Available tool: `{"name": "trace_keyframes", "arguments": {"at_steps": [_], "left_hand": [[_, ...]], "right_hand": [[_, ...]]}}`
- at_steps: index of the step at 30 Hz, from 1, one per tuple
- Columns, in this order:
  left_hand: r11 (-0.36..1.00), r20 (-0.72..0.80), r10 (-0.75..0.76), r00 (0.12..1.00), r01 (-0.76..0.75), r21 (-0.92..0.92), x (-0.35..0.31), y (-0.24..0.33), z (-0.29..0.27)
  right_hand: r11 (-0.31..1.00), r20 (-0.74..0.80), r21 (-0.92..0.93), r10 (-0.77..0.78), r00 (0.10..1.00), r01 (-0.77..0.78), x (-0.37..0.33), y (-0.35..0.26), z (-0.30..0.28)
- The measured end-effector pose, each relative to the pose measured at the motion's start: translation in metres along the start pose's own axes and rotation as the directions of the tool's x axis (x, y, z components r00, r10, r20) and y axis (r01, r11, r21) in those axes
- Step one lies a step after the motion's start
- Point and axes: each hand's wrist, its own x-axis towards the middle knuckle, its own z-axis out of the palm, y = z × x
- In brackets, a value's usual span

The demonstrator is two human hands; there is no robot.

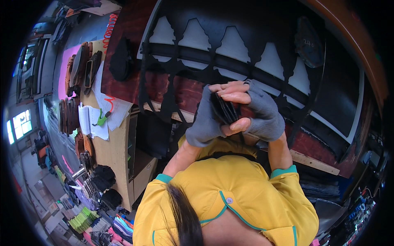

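Close to my chest, both hands grip a small stack of thin black cut pieces [225,108], with their layered edges showing. My left hand [204,121], in a grey fingerless glove, is wrapped round the left side of the stack. From the right, my right hand [263,111], gloved the same way, closes over it with fingers on top and thumb below. Beyond my hands lies a black sheet [230,74] with shapes cut out of it, white showing through the gaps. A sole-shaped cutting die [310,43] rests on the sheet at the far right.
A dark red board [156,88] lies under the sheet, with a black sole-shaped pile [120,59] at its left. On the side table [119,141] are a notebook [91,119], a green air gun [102,119] and stacked soles [78,67]. An orange beam [349,35] curves at upper right.
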Motion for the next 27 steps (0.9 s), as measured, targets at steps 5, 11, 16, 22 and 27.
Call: {"name": "trace_keyframes", "arguments": {"at_steps": [5, 11, 16, 22, 27], "left_hand": [[0.987, -0.155, -0.042, 0.987, 0.017, -0.159, -0.011, -0.008, 0.01], [0.999, -0.197, 0.046, 0.979, -0.048, -0.004, -0.016, -0.017, 0.01], [0.982, -0.223, 0.133, 0.966, -0.098, 0.158, -0.016, -0.02, 0.011], [0.795, -0.263, 0.421, 0.868, -0.214, 0.567, -0.005, -0.017, 0.004], [0.566, -0.23, 0.645, 0.729, -0.254, 0.784, -0.001, 0.003, -0.006]], "right_hand": [[0.999, 0.024, -0.017, -0.047, 0.999, 0.048, 0.004, 0.002, -0.003], [0.996, 0.047, 0.091, -0.012, 0.999, 0.008, 0.003, 0.003, -0.004], [0.992, 0.023, 0.127, 0.024, 0.999, -0.026, 0.0, 0.003, -0.003], [0.955, 0.042, 0.206, 0.21, 0.977, -0.214, -0.004, -0.01, -0.007], [0.931, 0.018, 0.303, 0.21, 0.978, -0.205, -0.01, -0.006, -0.01]]}}
